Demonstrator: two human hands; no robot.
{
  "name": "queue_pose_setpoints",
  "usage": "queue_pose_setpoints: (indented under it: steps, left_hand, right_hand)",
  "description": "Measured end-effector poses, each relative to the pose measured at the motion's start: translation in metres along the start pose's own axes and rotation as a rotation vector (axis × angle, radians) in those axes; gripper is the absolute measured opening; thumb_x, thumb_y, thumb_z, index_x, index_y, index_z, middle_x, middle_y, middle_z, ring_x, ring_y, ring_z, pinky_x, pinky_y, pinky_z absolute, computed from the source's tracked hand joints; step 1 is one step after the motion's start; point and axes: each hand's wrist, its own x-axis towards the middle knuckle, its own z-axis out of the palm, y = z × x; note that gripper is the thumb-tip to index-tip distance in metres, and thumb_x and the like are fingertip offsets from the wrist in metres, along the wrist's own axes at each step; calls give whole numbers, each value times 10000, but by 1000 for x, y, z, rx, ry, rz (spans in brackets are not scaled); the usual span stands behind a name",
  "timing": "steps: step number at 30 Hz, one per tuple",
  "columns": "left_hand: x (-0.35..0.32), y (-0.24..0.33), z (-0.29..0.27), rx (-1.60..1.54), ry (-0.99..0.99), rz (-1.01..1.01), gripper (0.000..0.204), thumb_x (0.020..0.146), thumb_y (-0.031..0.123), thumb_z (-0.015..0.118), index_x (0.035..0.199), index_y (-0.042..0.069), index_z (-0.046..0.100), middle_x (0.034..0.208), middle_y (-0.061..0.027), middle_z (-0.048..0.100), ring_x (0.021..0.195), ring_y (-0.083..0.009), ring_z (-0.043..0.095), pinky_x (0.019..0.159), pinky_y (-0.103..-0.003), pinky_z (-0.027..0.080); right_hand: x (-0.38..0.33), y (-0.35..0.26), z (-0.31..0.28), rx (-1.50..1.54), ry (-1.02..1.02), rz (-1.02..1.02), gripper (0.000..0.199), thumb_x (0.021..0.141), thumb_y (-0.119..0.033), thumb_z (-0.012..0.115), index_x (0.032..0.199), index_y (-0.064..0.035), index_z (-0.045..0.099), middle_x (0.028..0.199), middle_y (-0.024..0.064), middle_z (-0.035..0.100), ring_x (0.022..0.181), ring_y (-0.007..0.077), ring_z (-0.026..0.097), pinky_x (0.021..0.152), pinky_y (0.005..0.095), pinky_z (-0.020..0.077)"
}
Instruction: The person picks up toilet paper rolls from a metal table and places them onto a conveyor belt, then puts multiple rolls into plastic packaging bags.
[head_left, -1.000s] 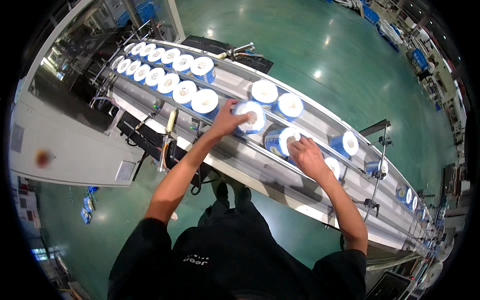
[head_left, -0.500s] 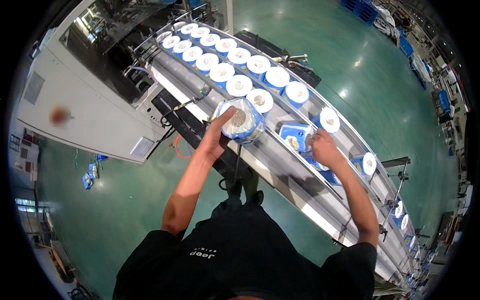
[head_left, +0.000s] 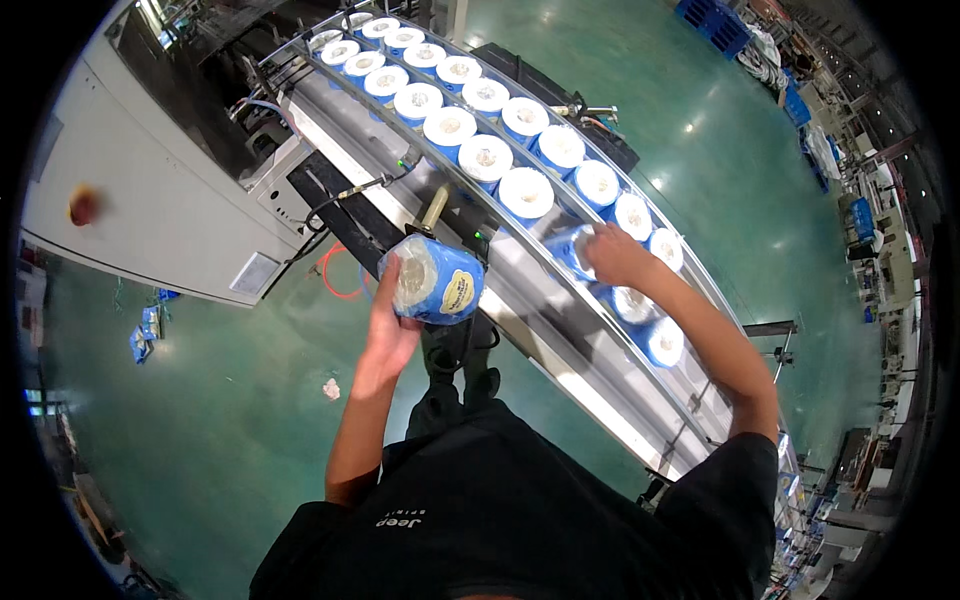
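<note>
In my left hand [head_left: 388, 335] is a blue-wrapped paper roll [head_left: 448, 290] in clear film, held off the conveyor's near side. The thumb lies over its pale end and the roll is tilted, with its yellow label showing. My right hand [head_left: 625, 260] reaches over the conveyor [head_left: 555, 335], its fingers closed at the edge of another blue paper roll [head_left: 567, 250], which is slightly blurred and partly hidden. Beyond that roll, an upright paper roll [head_left: 525, 194] stands in the near lane. Two more rolls, one of them a paper roll [head_left: 634, 304], sit below my right forearm.
Two lanes of upright rolls run to the far left between metal guide rails [head_left: 470, 190]. A pale machine cabinet [head_left: 150, 190] stands at left. A cable and a sensor bracket [head_left: 375, 185] jut from the near edge. Small blue packs [head_left: 145, 335] lie on the green floor.
My left hand has moved left and toward me, turning its roll so the label shows. My right hand has shifted up-left with the roll it touches. Rolls have filled the far lane beside it.
</note>
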Motion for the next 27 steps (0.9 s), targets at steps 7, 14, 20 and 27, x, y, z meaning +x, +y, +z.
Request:
queue_pose_setpoints:
  steps: [7, 14, 20, 27]
  left_hand:
    - [-6, -7, -28, -1, 97, -31, 570, 1019, 462, 617, 1418, 61, 551, 1373, -60, 626, 1265, -218, 591, 1080, -395, 449]
    - [-27, -9, -55, 16, 140, -29, 590, 1060, 491, 512, 1441, 41, 524, 1422, -82, 592, 1331, -228, 537, 1138, -415, 391]
    - [-58, 2, -67, -100, 76, 47, 600, 1069, 503, 458, 1437, 33, 515, 1414, -128, 593, 1313, -279, 562, 1130, -447, 418]
    - [-76, 9, -85, -101, 89, 96, 602, 1076, 489, 434, 1436, 12, 507, 1406, -145, 593, 1307, -289, 567, 1122, -447, 426]
  right_hand:
    - [63, -4, -42, -12, 191, 1, 150, 768, -174, 652, 831, -54, 718, 884, 118, 692, 1002, 302, 618, 892, 450, 482]
    - [113, -2, -60, 456, 747, 206, 187, 909, -190, 598, 924, -48, 718, 922, 144, 674, 921, 336, 628, 839, 452, 517]
    - [125, 11, -46, 517, 552, 177, 183, 906, -189, 627, 987, -93, 761, 1012, 124, 705, 1023, 325, 645, 883, 423, 538]
    - [107, 10, -38, 478, 567, 54, 185, 883, -199, 675, 1027, -167, 786, 1051, 64, 718, 1031, 304, 647, 890, 414, 546]
